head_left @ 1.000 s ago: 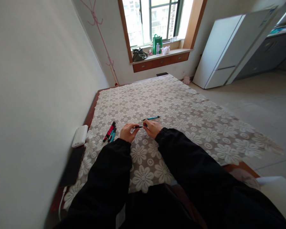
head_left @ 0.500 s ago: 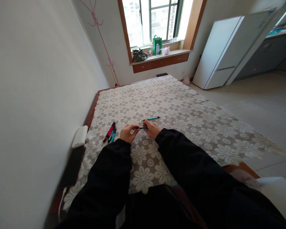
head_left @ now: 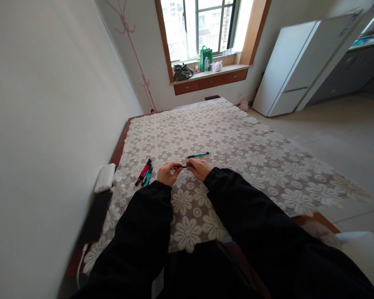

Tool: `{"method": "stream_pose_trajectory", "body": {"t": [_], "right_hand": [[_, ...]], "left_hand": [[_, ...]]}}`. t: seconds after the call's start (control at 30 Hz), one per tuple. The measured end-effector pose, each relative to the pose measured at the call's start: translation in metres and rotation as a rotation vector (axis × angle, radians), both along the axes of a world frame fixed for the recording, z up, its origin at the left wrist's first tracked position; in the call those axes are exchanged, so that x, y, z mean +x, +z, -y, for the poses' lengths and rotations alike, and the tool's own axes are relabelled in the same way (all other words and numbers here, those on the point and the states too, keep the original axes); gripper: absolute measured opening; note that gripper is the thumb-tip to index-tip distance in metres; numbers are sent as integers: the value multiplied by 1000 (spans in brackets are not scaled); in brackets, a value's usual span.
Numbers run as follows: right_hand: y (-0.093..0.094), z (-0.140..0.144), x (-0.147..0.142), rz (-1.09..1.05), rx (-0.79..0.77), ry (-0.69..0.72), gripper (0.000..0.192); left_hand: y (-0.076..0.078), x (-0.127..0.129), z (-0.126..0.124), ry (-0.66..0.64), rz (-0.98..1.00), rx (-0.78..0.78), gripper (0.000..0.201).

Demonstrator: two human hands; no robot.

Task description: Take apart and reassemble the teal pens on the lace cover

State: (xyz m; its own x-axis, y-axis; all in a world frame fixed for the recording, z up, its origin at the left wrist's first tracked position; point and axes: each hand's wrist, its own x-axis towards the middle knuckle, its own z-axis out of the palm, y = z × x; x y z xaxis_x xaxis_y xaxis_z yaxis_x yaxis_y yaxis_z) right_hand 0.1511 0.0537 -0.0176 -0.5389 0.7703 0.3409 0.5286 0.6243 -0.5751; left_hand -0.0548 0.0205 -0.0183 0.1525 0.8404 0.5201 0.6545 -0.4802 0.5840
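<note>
My left hand (head_left: pixel 167 173) and my right hand (head_left: pixel 200 168) meet over a table covered with a white floral lace cloth (head_left: pixel 237 141). Between their fingertips they pinch a small dark pen (head_left: pixel 183 167) with a blue end, held level just above the cloth. Both arms wear black sleeves. A teal pen (head_left: pixel 198 155) lies alone on the cloth just beyond my right hand. A bundle of red, black and teal pens (head_left: pixel 144 172) lies to the left of my left hand.
A white power bank (head_left: pixel 104 177) and a dark flat phone-like slab (head_left: pixel 95 216) rest at the table's left edge against the wall. A white fridge (head_left: pixel 291 66) stands at the far right. Bags sit on the window sill (head_left: pixel 205 72).
The hands have closed slightly toward each other on the small pen; its blue end shows less than half a second ago. Nothing else has moved.
</note>
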Motion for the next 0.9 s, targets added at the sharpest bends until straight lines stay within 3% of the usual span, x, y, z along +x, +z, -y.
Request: {"method": "stream_pose_trajectory", "body": {"t": [0.27,0.43,0.6,0.77,0.9], "right_hand": [[2,2,0,42,-6,12,12],[0,1,0,57,13,-3,12],[-3,0,-1,59,31,14,14],[-1,1,-1,80,22,-23,15],[1,3,-1,70,-14,-40,22]], "left_hand": [[-2,-1,1,44,-33,-41,11],[-1,0,1,-18,-33,5,11],[0,1,2,51,-43,-77,13],[2,2,4,-2,-14,-22,13],[1,2,3,62,-46,-82,17]]}}
